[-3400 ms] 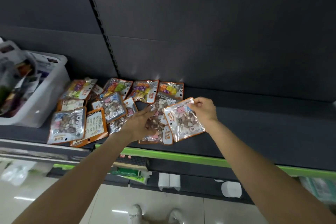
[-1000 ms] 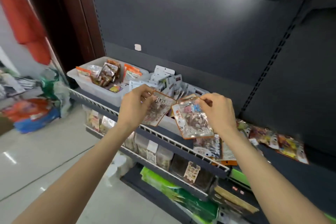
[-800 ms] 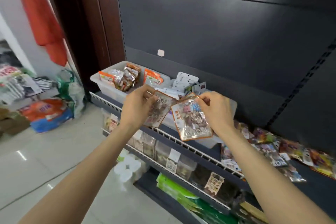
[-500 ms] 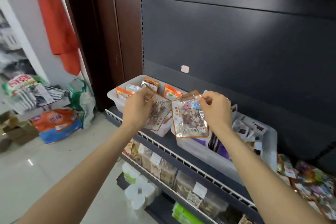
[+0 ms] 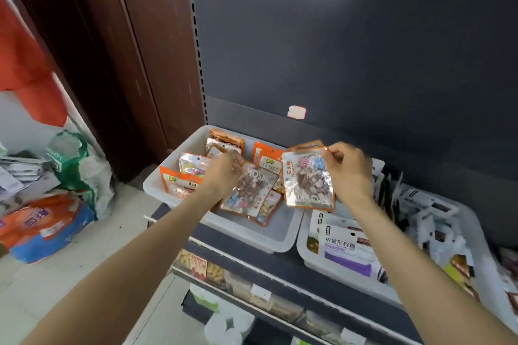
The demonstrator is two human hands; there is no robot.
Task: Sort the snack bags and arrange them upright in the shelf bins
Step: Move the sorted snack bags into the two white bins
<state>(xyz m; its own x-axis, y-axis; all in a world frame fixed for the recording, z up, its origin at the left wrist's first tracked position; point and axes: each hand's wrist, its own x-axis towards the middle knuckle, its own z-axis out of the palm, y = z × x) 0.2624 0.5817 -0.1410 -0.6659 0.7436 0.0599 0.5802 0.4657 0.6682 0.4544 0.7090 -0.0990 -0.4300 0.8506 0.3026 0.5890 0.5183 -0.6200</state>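
Both hands [image 5: 224, 173] [image 5: 349, 168] gripping snack bags [image 5: 308, 179]

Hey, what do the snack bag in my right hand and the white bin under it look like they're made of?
Snack bag: likely thin glossy plastic film, clear in the middle since the pieces inside show through, with an orange printed border and glare on its face.
White bin: seemingly molded plastic, translucent white, dull finish, with a rounded rolled rim.

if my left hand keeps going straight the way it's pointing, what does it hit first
Probably the upright bags at the back of the left bin. The left hand, holding a bag, points that way; depth is unclear.
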